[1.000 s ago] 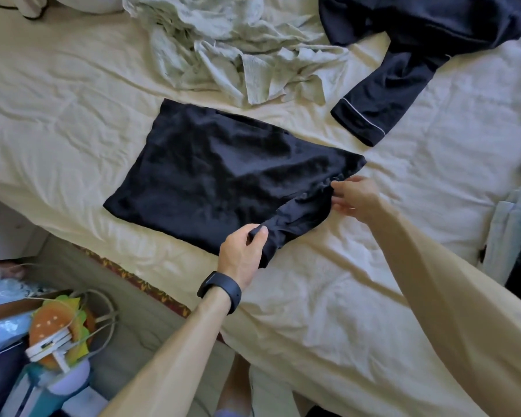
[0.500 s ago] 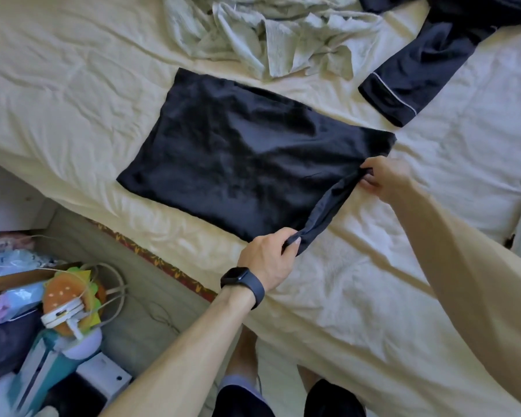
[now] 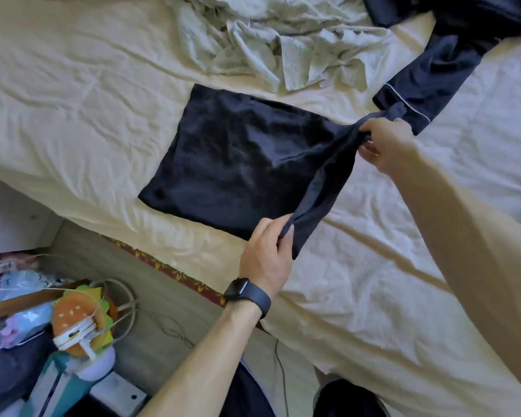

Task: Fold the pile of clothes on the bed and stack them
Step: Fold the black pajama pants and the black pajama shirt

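My left hand (image 3: 265,254) pinches the near right corner of the black garment (image 3: 241,158) between thumb and curled fingers. My right hand (image 3: 382,142) has the far right corner bunched inside its curled fingers. The edge between them is raised off the sheet (image 3: 73,94) in a taut, rolled band, while the rest of the garment lies flat on the bed.

Just past its far edge sits the pale green garment (image 3: 277,46), crumpled in a heap, with only a thin strip of sheet between the two. The navy sleeve (image 3: 427,85) with white piping lies right behind my right hand. Its cuff seems to meet the corner I hold, though dark on dark I cannot tell whether they touch.

To the left of the black garment the wrinkled sheet runs wide, and another broad stretch lies to its right under my right forearm. The garment's near left corner sits close to the mattress edge — below it are the patterned trim (image 3: 175,272), the floor (image 3: 151,311) with a thin cable (image 3: 278,365), and a burger-shaped toy (image 3: 76,320) among bags at lower left. A dark watch (image 3: 247,293) bands my left wrist.
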